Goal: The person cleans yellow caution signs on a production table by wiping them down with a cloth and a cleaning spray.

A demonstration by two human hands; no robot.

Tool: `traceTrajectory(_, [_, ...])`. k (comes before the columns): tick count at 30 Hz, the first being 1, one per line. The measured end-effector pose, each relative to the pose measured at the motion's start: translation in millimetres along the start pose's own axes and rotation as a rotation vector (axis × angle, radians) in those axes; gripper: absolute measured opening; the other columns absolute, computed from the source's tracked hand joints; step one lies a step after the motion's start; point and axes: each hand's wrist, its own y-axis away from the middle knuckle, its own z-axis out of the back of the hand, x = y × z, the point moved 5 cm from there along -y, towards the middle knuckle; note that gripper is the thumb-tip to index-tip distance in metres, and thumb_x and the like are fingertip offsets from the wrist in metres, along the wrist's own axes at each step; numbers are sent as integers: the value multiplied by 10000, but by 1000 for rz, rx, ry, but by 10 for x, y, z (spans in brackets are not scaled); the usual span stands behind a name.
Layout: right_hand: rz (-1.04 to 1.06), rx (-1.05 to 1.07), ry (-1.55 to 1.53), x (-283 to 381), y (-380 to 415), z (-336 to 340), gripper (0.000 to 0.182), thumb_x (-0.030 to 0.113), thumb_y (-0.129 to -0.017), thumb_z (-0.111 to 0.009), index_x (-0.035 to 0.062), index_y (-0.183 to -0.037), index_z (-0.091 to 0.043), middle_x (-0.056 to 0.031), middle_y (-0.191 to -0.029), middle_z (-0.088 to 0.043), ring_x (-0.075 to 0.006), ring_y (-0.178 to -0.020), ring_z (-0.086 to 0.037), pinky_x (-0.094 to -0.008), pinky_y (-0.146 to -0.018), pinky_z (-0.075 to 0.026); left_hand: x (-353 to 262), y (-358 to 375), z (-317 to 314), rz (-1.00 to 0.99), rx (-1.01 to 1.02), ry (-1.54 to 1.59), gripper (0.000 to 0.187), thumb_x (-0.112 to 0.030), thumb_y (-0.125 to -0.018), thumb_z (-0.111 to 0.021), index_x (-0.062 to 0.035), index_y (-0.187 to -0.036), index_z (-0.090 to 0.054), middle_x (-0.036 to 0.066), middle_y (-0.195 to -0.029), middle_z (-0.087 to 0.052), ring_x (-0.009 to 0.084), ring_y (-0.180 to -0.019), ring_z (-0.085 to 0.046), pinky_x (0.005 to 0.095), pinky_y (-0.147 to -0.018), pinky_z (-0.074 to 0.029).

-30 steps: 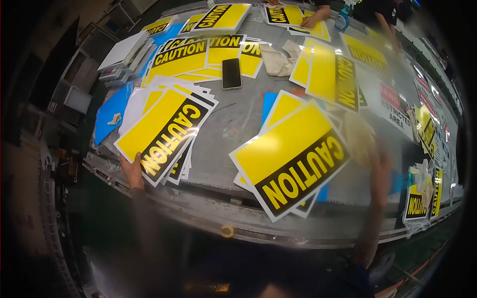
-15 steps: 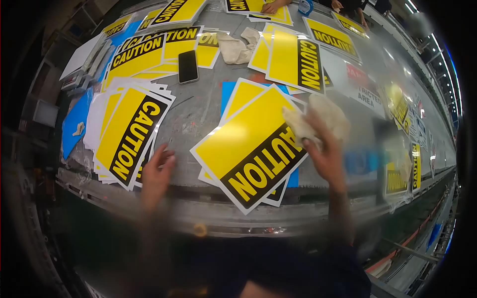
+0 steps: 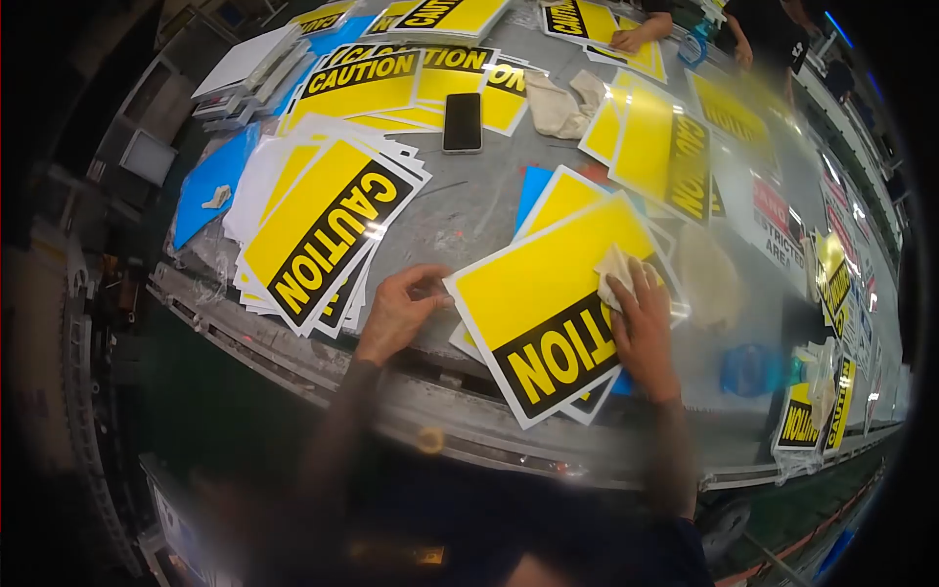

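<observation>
A yellow CAUTION sign (image 3: 548, 264) with a black band lies tilted on top of other signs and a blue sheet. On its right part my right hand (image 3: 641, 328) presses a white cloth (image 3: 616, 274) flat, fingers spread over it. My left hand (image 3: 403, 303) is at the sign's left edge, thumb and fingers curved toward each other; the fingertips touch or nearly touch the edge, and whether they pinch it cannot be made out. To the left lies a fanned stack of CAUTION signs (image 3: 328, 230).
A black phone (image 3: 463, 123), a crumpled cloth (image 3: 556, 106) and more CAUTION signs (image 3: 362, 83) lie farther back. A blurred blue bottle (image 3: 751, 370) is at the right. Across the table a co-worker's hand (image 3: 641, 34) rests near signs. The table's metal edge (image 3: 469, 445) runs along the front.
My left hand has moved right, from beside the left stack to the middle sign's left edge. My right hand has shifted over the sign with the cloth. The view has turned, shifting the scene rightward.
</observation>
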Motion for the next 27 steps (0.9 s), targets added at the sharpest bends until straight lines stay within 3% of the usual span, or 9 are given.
traceTrajectory(4, [-3,3,-6,15,-3,11,571,120,-980,-624,190,-1547,-611,-170,-1740,-379,-446,-1607,-312,-612,-1299,-212,-255,-12,-12,-86,34,319,350,-29,-913,-838,-14,-1253,-757,39,-1053,-730,125,-973,-706,292,-952,-584])
traceTrajectory(5, [1,4,-8,23,-8,10,572,115,-980,-619,187,-1548,-609,-174,-1741,-375,-449,-1606,-311,-612,-1299,-210,-316,-26,-32,-66,91,354,399,-67,-901,-879,-42,-1275,-743,41,-1135,-730,155,-1098,-689,343,-1045,-561])
traceTrajectory(9, [9,2,-37,6,3,-11,588,93,-987,-584,178,-1569,-583,-193,-1747,-354,-462,-1611,-291,-631,-1298,-196,-742,-28,-137,-116,180,421,442,-90,-921,-866,-56,-1313,-663,58,-1316,-670,181,-1268,-631,354,-1078,-542])
traceTrajectory(16, [18,8,-106,-38,9,-41,566,108,-1022,-545,112,-1588,-545,-235,-1749,-332,-475,-1619,-271,-612,-1304,-181,-1058,-6,-354,-174,194,501,463,-128,-940,-820,-43,-1330,-584,69,-1342,-608,211,-1305,-602,390,-1124,-539])
traceTrajectory(21, [24,18,-149,-69,24,-42,574,113,-1031,-535,113,-1605,-518,-229,-1764,-309,-468,-1630,-253,-593,-1316,-158,-1196,-25,-435,-211,195,507,479,-81,-917,-842,-45,-1318,-582,68,-1323,-581,185,-1273,-584,335,-1040,-602])
traceTrajectory(27, [20,12,-166,-61,42,-45,584,110,-1023,-535,100,-1607,-511,-249,-1757,-310,-473,-1626,-258,-592,-1314,-161,-1223,-43,-438,-235,174,446,502,-159,-904,-880,-67,-1323,-620,62,-1334,-582,179,-1273,-577,310,-953,-593])
